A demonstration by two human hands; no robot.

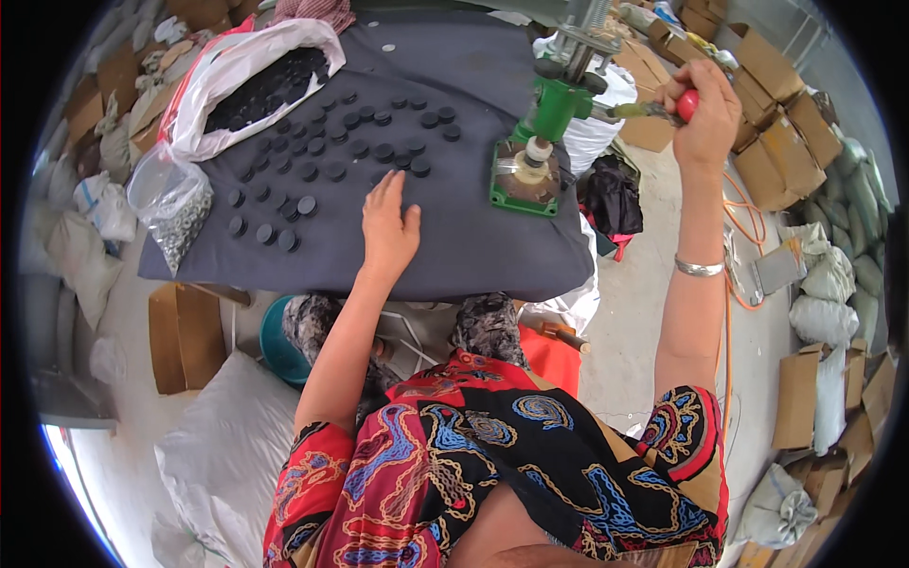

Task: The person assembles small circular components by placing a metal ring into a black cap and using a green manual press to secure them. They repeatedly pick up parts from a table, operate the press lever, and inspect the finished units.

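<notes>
With its grip apart, the left hand (391, 232) is pointing at black discs (383, 152) lying just far-left of it on the surface (464, 241), the right hand (708, 118) clamping the green lever press's (548, 112) red knob (687, 104).

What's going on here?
A person sits at a cloth-covered table, right hand wrapped around the red knob on the lever of a green hand press. The left hand is open over the cloth, fingertips close to loose black discs scattered there. Beyond them lies an open white bag of black pieces; a clear bag of small metal parts sits at the table's left edge.
</notes>
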